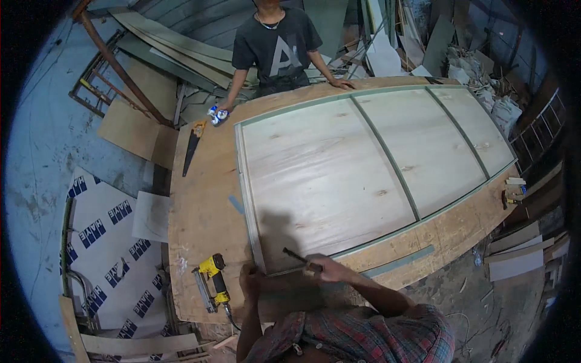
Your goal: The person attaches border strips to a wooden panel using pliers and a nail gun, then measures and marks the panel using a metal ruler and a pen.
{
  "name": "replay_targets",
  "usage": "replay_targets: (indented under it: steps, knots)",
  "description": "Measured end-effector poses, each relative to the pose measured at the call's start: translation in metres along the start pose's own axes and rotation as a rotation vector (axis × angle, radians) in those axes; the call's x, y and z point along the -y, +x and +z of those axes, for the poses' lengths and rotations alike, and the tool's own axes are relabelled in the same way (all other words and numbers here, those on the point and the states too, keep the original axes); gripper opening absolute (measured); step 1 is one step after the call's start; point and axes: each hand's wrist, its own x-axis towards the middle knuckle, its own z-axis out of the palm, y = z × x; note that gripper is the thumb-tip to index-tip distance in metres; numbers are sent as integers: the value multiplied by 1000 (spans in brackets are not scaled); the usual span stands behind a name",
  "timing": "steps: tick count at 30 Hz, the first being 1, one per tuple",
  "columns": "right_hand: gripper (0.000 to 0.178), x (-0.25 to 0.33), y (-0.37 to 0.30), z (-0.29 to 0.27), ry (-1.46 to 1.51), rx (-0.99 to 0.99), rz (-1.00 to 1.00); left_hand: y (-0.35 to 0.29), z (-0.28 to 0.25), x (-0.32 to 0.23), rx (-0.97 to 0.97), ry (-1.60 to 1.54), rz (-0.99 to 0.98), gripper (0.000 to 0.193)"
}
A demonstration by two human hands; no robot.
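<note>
A large pale wooden panel (315, 175) lies on the worktable, edged with green-grey strips and crossed by two green slats (387, 158). My left hand (250, 280) is closed at its near left corner, beside the end of the pale edge strip (249, 209); whatever its fingers hold is hidden. Over the panel's near edge, my right hand (328, 268) grips a dark slim tool (295, 255), its tip pointing left and away from me. The tool's exact kind is unclear. A yellow and black nail gun (213, 279) lies left of my left hand, with a hose attached.
The wooden worktable (206, 199) carries a handsaw (193, 148), a loose green strip (399, 260) and small tools (511, 196) at the right end. Across it, a person (275, 48) rests one hand on the table and the other by a blue-white crumpled packet (218, 115). Boards (175, 45) lean behind.
</note>
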Motion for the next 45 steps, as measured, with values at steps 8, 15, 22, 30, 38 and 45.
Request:
replay_targets:
  steps: [8,15,22,30,38,45]
  knots:
    - [15,6,-35,-106,341,-234,553,-4,8,5,123,-142,-160,16]
    - [20,26,-61,-125,273,-124,681,-2,1,10,137,-135,-108,23]
    - [17,29,-55,-87,501,-456,422,4,-15,17,245,-535,-323,26]
    - [8,37,-77,6,104,-494,65,-33,-20,-5,318,440,191,43]
    - [14,47,-120,19,251,-743,215,-90,22,-46,823,374,363,69]
    - [18,93,-107,-18,379,-873,-43,-45,6,-74,999,28,428,54]
